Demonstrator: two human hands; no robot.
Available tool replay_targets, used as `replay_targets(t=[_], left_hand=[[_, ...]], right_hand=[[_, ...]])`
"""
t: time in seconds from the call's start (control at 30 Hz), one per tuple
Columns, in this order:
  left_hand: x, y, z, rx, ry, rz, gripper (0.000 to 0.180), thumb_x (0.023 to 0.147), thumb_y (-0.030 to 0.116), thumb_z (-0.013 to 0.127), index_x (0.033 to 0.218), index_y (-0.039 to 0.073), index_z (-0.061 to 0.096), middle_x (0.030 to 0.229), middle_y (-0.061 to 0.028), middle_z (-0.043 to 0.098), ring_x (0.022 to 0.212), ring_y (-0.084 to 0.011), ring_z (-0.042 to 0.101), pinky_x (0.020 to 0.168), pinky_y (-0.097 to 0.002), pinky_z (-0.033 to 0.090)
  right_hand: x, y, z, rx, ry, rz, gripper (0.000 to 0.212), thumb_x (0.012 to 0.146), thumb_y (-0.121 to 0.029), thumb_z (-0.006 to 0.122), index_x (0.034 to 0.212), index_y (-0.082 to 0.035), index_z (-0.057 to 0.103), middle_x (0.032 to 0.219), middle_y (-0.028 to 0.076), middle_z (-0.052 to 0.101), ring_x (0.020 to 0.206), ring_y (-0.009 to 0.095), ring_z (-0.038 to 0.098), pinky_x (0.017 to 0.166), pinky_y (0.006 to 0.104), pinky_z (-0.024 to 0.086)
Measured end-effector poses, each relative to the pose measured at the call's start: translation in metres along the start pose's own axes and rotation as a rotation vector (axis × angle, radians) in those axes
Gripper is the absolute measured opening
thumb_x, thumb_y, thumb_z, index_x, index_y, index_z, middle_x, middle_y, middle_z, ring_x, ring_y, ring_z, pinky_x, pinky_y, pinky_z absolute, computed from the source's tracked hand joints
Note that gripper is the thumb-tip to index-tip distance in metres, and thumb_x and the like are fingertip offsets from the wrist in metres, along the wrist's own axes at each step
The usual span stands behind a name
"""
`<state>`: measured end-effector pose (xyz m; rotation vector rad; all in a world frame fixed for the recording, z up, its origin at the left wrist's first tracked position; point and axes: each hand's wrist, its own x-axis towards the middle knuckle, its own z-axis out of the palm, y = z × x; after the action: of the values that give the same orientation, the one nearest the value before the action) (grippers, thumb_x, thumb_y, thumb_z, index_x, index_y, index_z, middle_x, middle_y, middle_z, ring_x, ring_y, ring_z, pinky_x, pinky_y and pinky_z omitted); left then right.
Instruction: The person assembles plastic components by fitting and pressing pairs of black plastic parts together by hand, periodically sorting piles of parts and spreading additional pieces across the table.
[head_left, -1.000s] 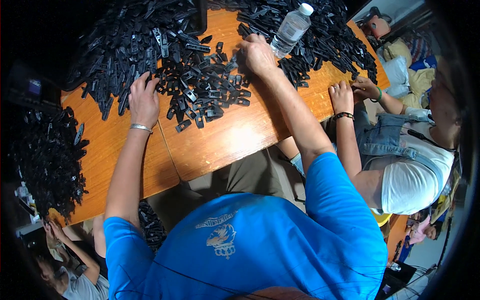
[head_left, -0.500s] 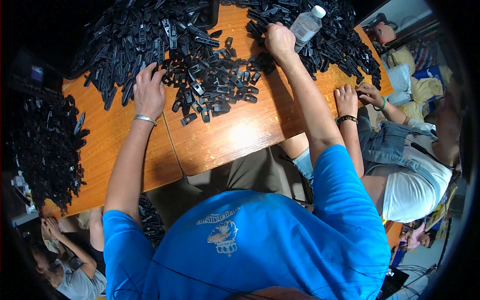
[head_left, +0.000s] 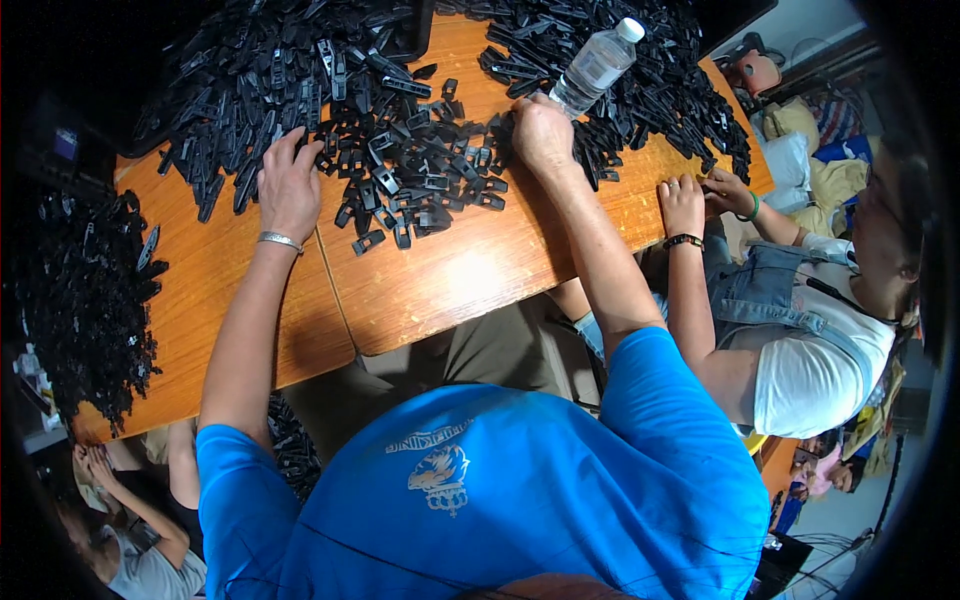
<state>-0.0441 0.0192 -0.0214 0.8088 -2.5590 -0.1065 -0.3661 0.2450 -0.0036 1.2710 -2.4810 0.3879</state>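
My left hand (head_left: 289,188), with a silver bracelet at its wrist, rests on the table with fingers stretched and slightly apart. Its fingertips lie between a heap of long, narrow black plastic parts (head_left: 285,80) and a loose pile of small black plastic pieces with rectangular holes (head_left: 425,180). At the right side of that small pile, my right hand (head_left: 545,138) is closed, knuckles up. Its fingers curl underneath, and whatever they hold is hidden. Just beyond it, a clear plastic bottle with a white cap (head_left: 600,68) leans over another heap of long black parts (head_left: 670,100).
The wooden table (head_left: 420,300) has a seam near my left forearm. More black parts (head_left: 90,300) cover its left end. At the right, a co-worker's hands (head_left: 685,207) are at the table edge; another person (head_left: 140,530) sits at lower left. Bags (head_left: 840,180) lie beyond.
My right hand has moved slightly left and nearer to me, toward the small pieces. My left hand stays almost in place. The view has shifted a little.
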Motion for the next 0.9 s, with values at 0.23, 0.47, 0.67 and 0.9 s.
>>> replay_targets(t=[0.23, 0.47, 0.67, 0.9], left_hand=[[-0.001, -0.003, 0.001, 0.007, 0.006, 0.011, 0.036, 0.1, 0.008, 0.061, 0.134, 0.012, 0.069, 0.154, -0.01, 0.052, 0.145, -0.0325, 0.045, 0.113, -0.049, 0.043], [0.0, -0.003, -0.001, 0.0, 0.001, 0.012, 0.036, 0.099, 0.008, 0.061, 0.134, 0.012, 0.069, 0.154, -0.0105, 0.053, 0.145, -0.0328, 0.045, 0.112, -0.049, 0.044], [0.001, -0.002, 0.002, -0.006, 0.001, 0.02, 0.036, 0.099, 0.008, 0.061, 0.134, 0.012, 0.069, 0.154, -0.0102, 0.053, 0.145, -0.0327, 0.045, 0.112, -0.049, 0.044], [-0.001, -0.004, 0.005, -0.011, 0.03, 0.027, 0.034, 0.099, 0.009, 0.061, 0.132, 0.013, 0.07, 0.154, -0.0095, 0.054, 0.144, -0.0328, 0.046, 0.112, -0.0493, 0.044]], right_hand=[[-0.003, -0.027, -0.002, 0.429, 0.093, 0.0, 0.018, 0.094, -0.005, 0.07, 0.11, -0.003, 0.078, 0.108, 0.019, 0.071, 0.098, 0.039, 0.072, 0.088, 0.0448, 0.058], [-0.024, -0.008, 0.01, 0.356, 0.19, 0.074, 0.023, 0.096, -0.008, 0.067, 0.116, -0.003, 0.076, 0.122, 0.02, 0.07, 0.112, 0.04, 0.067, 0.097, 0.0466, 0.056], [-0.037, -0.034, 0.015, 0.487, 0.073, -0.003, 0.026, 0.101, -0.013, 0.066, 0.124, 0.0, 0.071, 0.126, 0.022, 0.068, 0.117, 0.042, 0.064, 0.102, 0.049, 0.052], [-0.087, -0.042, -0.014, 0.586, 0.144, 0.152, 0.042, 0.104, -0.017, 0.063, 0.141, 0.003, 0.061, 0.143, 0.027, 0.059, 0.134, 0.044, 0.056, 0.113, 0.0486, 0.046]])
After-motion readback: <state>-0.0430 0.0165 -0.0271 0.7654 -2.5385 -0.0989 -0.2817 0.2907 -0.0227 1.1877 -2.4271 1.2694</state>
